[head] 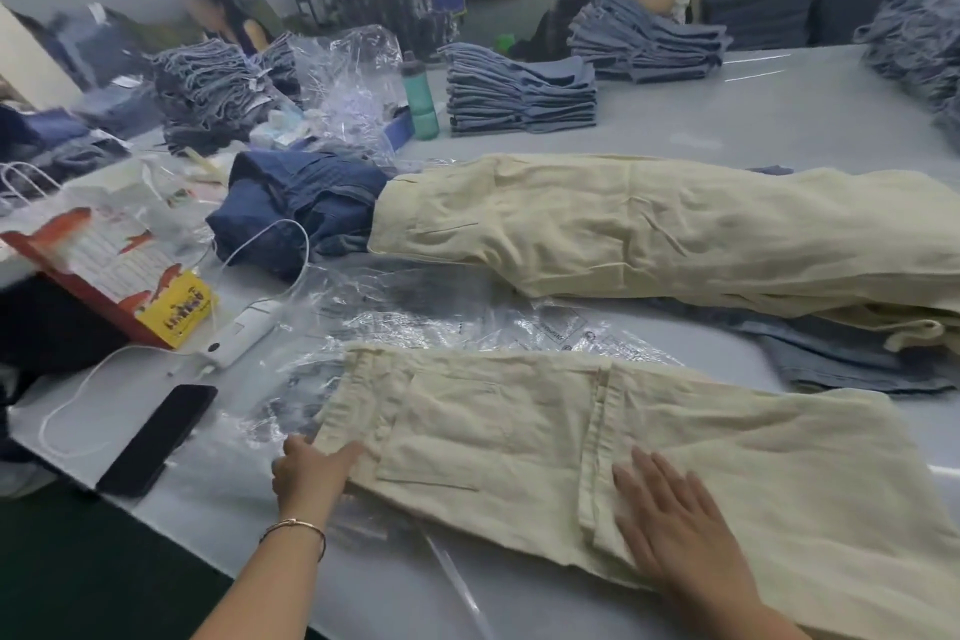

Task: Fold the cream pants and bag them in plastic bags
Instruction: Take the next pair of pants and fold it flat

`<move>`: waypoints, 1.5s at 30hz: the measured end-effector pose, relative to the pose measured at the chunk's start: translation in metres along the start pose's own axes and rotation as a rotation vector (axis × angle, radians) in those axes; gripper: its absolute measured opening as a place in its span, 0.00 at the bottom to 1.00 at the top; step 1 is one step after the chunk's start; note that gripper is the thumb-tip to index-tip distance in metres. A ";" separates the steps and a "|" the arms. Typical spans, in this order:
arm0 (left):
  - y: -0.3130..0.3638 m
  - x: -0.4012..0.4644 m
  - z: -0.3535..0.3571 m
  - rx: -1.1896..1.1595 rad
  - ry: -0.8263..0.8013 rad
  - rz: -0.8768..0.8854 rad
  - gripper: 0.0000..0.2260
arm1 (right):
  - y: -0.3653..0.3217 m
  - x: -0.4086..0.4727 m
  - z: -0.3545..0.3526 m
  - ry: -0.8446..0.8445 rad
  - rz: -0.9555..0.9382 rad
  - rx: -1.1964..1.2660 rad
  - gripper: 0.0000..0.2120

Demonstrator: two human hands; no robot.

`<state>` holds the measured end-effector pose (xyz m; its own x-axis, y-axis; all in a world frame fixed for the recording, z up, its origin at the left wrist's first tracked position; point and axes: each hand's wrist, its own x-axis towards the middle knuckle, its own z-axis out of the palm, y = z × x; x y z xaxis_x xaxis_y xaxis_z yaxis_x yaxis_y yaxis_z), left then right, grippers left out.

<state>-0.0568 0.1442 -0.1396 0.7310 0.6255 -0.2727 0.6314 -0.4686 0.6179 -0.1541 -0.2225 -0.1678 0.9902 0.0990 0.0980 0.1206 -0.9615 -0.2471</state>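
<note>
Head view: a person's two bare forearms reach forward over a white counter (779, 109) from the near edge
Left hand pose: left hand (311, 470) angled in from the left, a thin bangle (296, 528) on the wrist, fingers pointing right
Left grip: fingertips on the lower corner of the waistband, at the cloth's edge; whether they pinch it or only press I cannot tell
Right hand pose: right hand (670, 520) laid palm down, fingers straight and slightly spread, pointing away and left
Right grip: open and flat, holding nothing, pressing the cloth just right of a vertical seam flap
Cream pants: the near pair of cream pants (519, 421) lies flat under both hands, waistband to the left, resting on clear plastic bags (467, 322)
Second pair: more cream pants (649, 229) lie heaped farther back, apart from both hands
Left of the pants: a black phone (158, 437) and a white charger with cable (244, 333)
Far counter: stacks of folded jeans (519, 94) and a green bottle (421, 94)
</note>
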 end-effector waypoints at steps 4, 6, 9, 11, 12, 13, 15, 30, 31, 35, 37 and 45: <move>-0.002 0.036 -0.007 -0.053 -0.084 0.076 0.27 | -0.001 -0.001 0.006 0.035 0.017 0.051 0.35; 0.001 0.051 -0.008 -0.075 -0.150 0.117 0.24 | -0.003 0.002 0.004 0.075 0.022 0.053 0.31; 0.008 0.068 -0.007 -0.285 -0.230 0.085 0.22 | -0.005 0.005 0.005 0.127 0.026 -0.008 0.26; 0.012 0.074 -0.008 -0.443 -0.345 0.015 0.18 | -0.005 0.005 0.007 0.148 0.014 -0.043 0.26; 0.015 0.074 -0.011 -0.475 -0.418 -0.024 0.17 | -0.005 0.005 0.008 0.158 0.004 -0.055 0.26; 0.017 0.073 -0.014 -0.472 -0.480 -0.051 0.16 | -0.005 0.005 0.010 0.164 0.005 -0.062 0.28; 0.026 0.066 -0.022 -0.444 -0.541 -0.049 0.15 | -0.006 0.007 0.013 0.167 0.007 -0.069 0.32; 0.191 -0.231 0.034 -0.435 -1.092 0.811 0.12 | 0.034 0.019 -0.131 -0.144 0.369 1.769 0.36; 0.191 -0.251 0.054 -0.309 -1.162 0.857 0.10 | 0.046 0.015 -0.145 -0.156 0.374 1.813 0.34; 0.180 -0.286 0.112 -0.113 -1.272 0.891 0.09 | 0.092 -0.005 -0.160 0.009 0.639 1.427 0.10; 0.175 -0.275 0.123 -0.195 -1.109 0.902 0.07 | 0.114 -0.015 -0.160 0.077 0.745 1.341 0.12; 0.108 -0.188 0.182 0.736 -0.381 1.041 0.22 | 0.182 -0.036 -0.127 0.012 0.819 0.794 0.07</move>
<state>-0.0786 -0.1374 -0.1564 0.9051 -0.3843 -0.1821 -0.3595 -0.9202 0.1551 -0.1769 -0.4334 -0.0937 0.7914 -0.4899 -0.3656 -0.5473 -0.3013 -0.7809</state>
